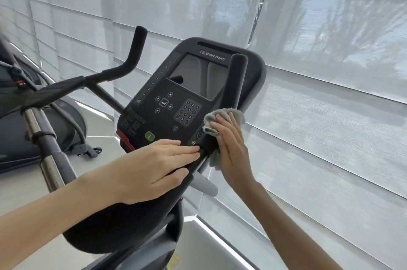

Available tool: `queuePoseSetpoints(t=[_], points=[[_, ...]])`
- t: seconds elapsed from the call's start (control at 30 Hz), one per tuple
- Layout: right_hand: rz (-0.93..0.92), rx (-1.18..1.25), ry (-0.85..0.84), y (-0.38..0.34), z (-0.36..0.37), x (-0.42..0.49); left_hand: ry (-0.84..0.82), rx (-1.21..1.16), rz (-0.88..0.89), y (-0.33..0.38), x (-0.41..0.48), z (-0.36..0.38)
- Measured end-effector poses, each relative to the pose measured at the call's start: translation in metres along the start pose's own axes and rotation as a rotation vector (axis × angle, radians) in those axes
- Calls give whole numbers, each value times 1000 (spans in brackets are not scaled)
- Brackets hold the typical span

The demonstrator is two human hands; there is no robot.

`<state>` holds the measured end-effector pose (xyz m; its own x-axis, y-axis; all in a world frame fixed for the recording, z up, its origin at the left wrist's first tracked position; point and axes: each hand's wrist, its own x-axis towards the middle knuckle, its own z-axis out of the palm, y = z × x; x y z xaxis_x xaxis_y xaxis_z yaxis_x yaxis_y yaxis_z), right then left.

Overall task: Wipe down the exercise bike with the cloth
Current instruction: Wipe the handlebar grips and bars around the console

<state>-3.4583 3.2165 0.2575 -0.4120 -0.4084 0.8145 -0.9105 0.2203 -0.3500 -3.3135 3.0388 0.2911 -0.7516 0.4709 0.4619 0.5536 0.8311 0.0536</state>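
**Cloth on the right grip, bike braced**

Cloth (212,118) bunched around the base of the right handlebar post (236,80), at the console's (176,93) right edge. Right hand (231,144) presses it there, fingers laid nearly straight, likely so it rubs around the post. Left hand (154,164) lies flat on the lower bar, fingers extended, probably steadying the exercise bike (253,75). Left handlebar (134,49) untouched.
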Motion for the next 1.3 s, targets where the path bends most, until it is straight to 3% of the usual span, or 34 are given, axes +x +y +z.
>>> queuePoseSetpoints(t=[0.27,0.37,0.43,0.6,0.8,0.93,1.1,1.2,1.3], points=[[-27,171,-106,-35,-16,-30,10,54,-69,20,-10,-4],[67,283,19,-26,-40,-7,82,93,-95,35,-23,-4],[32,232,68,-15,-47,17,123,119,-114,46,-31,-2],[-14,19,-51,8,-9,27,209,194,-171,69,-54,7],[69,156,93,-31,19,-22,272,237,-285,76,-89,9],[62,180,34,-66,26,-57,316,222,-282,72,-104,13],[314,412,-7,-112,-5,-50,398,180,-274,58,-123,11],[228,320,128,-111,-22,-22,453,122,-302,48,-139,6],[109,35,-44,-89,-12,10,446,104,-269,42,-150,9]])
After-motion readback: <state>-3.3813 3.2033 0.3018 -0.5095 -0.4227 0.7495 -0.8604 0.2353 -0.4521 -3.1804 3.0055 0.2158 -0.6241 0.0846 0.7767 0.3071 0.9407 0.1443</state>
